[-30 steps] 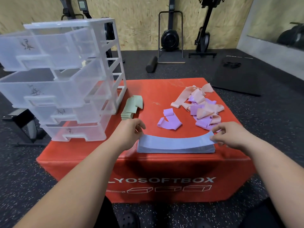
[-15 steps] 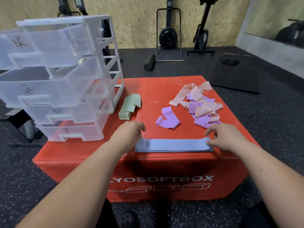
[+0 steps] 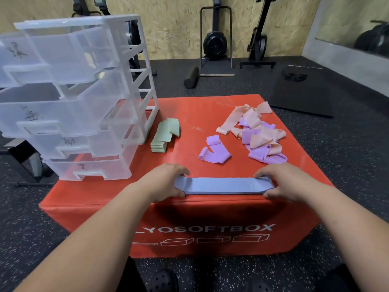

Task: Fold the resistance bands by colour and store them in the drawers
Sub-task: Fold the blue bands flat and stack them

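Stack of blue bands (image 3: 223, 185), ends pinched: left fingers (image 3: 182, 170), right fingers (image 3: 261, 173).

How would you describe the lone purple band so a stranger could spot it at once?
Start at the big red soft box. On its top, just beyond the flat blue band stack, between the folded pale green stack and the tangled pink and purple pile, lies one purple resistance band. It alone lies apart, crumpled and unfolded.
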